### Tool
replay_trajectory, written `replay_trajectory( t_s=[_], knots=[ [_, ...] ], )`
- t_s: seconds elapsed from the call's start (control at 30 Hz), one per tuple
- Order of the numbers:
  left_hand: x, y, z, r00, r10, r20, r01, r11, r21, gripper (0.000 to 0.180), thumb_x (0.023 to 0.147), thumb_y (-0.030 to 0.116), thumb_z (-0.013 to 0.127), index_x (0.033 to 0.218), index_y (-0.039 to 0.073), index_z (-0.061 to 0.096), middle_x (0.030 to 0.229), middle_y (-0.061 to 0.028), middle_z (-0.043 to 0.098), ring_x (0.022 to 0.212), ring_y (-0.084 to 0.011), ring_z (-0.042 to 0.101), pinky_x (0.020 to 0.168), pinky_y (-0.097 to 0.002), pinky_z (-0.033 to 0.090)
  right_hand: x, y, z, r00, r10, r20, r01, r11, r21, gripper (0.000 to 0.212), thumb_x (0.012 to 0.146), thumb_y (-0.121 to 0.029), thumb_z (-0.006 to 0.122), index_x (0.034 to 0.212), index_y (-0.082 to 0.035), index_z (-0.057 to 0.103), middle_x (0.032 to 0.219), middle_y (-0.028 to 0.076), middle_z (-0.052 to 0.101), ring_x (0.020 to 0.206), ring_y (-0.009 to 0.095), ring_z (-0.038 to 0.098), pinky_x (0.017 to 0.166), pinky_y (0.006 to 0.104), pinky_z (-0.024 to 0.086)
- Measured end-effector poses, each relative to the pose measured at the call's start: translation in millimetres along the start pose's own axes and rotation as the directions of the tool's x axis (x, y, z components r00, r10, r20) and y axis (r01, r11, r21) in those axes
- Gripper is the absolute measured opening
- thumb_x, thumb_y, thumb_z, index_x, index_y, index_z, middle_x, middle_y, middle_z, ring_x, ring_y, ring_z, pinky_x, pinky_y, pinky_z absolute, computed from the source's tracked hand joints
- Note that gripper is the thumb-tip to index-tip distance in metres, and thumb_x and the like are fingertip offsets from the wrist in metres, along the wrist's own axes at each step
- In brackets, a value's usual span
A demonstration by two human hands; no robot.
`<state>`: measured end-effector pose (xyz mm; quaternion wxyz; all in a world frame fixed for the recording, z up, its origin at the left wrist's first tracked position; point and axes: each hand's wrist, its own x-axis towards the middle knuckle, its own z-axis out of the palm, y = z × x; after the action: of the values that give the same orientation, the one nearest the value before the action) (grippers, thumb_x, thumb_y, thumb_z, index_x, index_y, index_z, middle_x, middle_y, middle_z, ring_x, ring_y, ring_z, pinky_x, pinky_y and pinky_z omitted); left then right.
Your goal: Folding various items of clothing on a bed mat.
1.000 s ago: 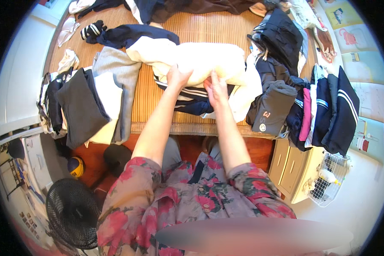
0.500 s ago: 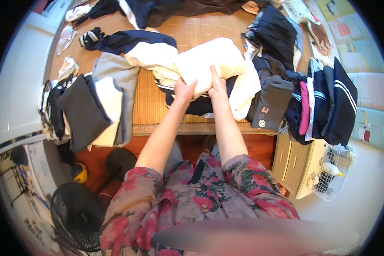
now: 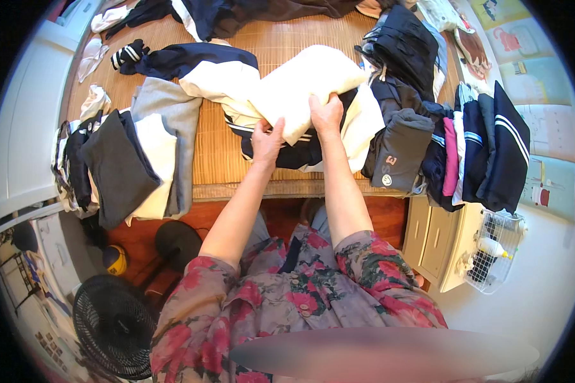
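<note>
A thick folded white garment [image 3: 306, 76] lies tilted in front of me, on top of a navy and white jacket [image 3: 287, 153] whose sleeves spread out to both sides. My right hand [image 3: 326, 116] grips the garment's near edge, thumb and fingers pressed into the cloth. At the lower left edge my left hand [image 3: 268, 142] has its thumb on the white cloth; its other fingers are partly hidden at the fold. Dark striped trim of the jacket shows between and below my hands.
Folded clothes in grey and white [image 3: 122, 169] stand at the left edge of the bamboo mat [image 3: 227, 169]. Dark folded clothes [image 3: 399, 150] and a row of navy and pink ones [image 3: 476, 150] stand at the right. A black fan [image 3: 115, 325] is on the floor, lower left.
The white garment has turned and its near corner now points down between my hands. My left hand has shifted slightly left, and the right hand has moved up along the edge.
</note>
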<state>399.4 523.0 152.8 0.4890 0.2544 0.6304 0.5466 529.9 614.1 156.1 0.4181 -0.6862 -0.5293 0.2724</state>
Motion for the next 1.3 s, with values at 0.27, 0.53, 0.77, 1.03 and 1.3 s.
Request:
replay_trajectory(
  t_s=[0.27,0.53,0.77,1.03,1.3],
  knots=[
    [25.3,70.2,39.2,0.863,0.021,0.505,0.345,0.705,-0.620,0.064,0.093,0.057,0.043,0.141,0.016,0.031,0.136,-0.0080,0.044,0.122,-0.0246,0.046,0.098,-0.0481,0.039,76.9,-28.2,-68.9,0.891,-0.212,0.400,-0.238,0.533,0.812,0.042,0.087,-0.011,0.049,0.128,0.000,0.047,0.118,0.011,0.058,0.105,0.023,0.059,0.092,0.0362,0.049],
    [38.3,106.5,129.9,0.829,0.097,0.551,0.185,0.882,-0.434,0.056,0.092,0.025,0.061,0.139,0.007,0.037,0.126,-0.0094,0.054,0.107,-0.0239,0.060,0.083,-0.0364,0.051,204.1,-32.9,-236.7,0.954,0.011,0.298,-0.264,0.499,0.826,0.054,0.088,-0.026,0.053,0.131,0.005,0.042,0.122,0.021,0.057,0.108,0.033,0.060,0.094,0.0440,0.049],
    [35.4,21.2,-27.7,0.904,0.391,0.171,-0.422,0.762,0.491,0.027,0.087,0.010,0.062,0.112,-0.001,0.062,0.109,-0.0135,0.065,0.099,-0.0201,0.063,0.084,-0.0323,0.050,263.9,135.0,-247.0,0.968,-0.227,-0.104,0.201,0.956,-0.213,0.080,0.080,-0.040,0.071,0.139,0.000,0.037,0.133,0.023,0.047,0.121,0.030,0.049,0.098,0.0397,0.042],
    [9.0,14.4,-50.1,0.724,0.440,0.531,-0.686,0.369,0.627,0.049,0.076,0.020,0.073,0.120,0.007,0.057,0.123,-0.0155,0.056,0.116,-0.0329,0.052,0.098,-0.0421,0.041,228.4,84.8,-141.8,0.898,-0.438,0.043,0.264,0.458,-0.848,0.059,0.085,-0.057,0.052,0.138,-0.031,0.045,0.138,0.021,0.042,0.121,0.045,0.041,0.102,0.0503,0.034],
    [1.9,-11.0,-38.2,0.771,0.275,0.575,-0.618,0.104,0.779,0.058,0.064,0.035,0.078,0.113,0.011,0.058,0.108,-0.0101,0.055,0.106,-0.0297,0.053,0.086,-0.0433,0.045,-37.0,44.5,-88.4,0.627,-0.486,0.609,0.735,0.627,-0.257,0.066,0.068,-0.028,0.078,0.126,-0.011,0.054,0.133,0.017,0.048,0.125,0.036,0.043,0.099,0.0566,0.035]
  ],
)
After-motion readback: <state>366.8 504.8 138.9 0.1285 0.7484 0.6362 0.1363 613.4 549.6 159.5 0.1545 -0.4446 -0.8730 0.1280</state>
